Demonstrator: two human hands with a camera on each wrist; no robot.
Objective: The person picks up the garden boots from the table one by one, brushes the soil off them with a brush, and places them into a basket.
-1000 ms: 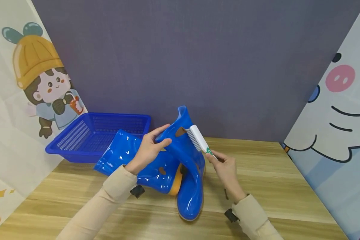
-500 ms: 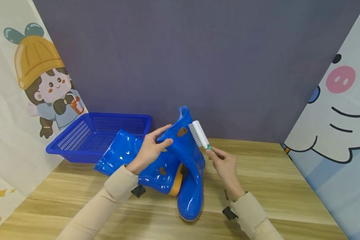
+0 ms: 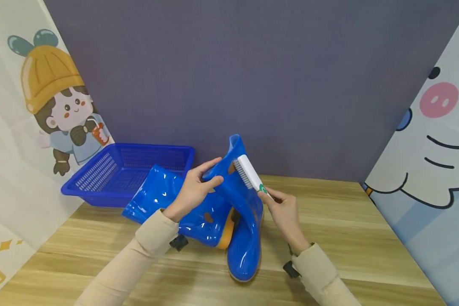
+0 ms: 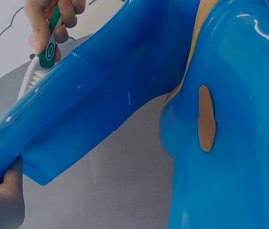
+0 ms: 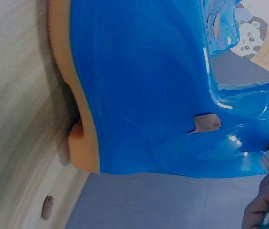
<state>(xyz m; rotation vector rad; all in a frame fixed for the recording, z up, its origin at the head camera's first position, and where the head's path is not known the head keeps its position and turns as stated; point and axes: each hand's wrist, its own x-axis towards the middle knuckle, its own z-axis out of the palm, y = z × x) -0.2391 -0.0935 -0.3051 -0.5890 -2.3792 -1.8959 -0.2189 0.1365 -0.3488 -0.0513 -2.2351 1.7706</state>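
Note:
A blue rubber boot (image 3: 244, 255) stands on its sole, its shaft bent over at the top. My left hand (image 3: 193, 191) grips the shaft near its opening, thumb on the near side. In my right hand (image 3: 284, 212) is a white scrubbing brush (image 3: 252, 173) with a green mark, pinched by its handle. Its bristles lie against a brown patch (image 3: 231, 168) high on the shaft. Lower down, the right wrist view has another brown patch (image 5: 207, 123) on this boot. A second blue boot (image 3: 199, 219) lies on its side to the left, with brown patches and an orange sole.
Behind the lying boot stands a blue plastic basket (image 3: 128, 195). Small brown bits (image 5: 47, 208) lie on the wooden table (image 3: 348, 238) near the upright boot. A grey panel (image 3: 271, 85) closes off the back, with printed cartoon sheets on both sides.
The brush lifted slightly up and right off the brown patch half a second ago, and is now back down and left over it. The left hand keeps its grip on the boot.

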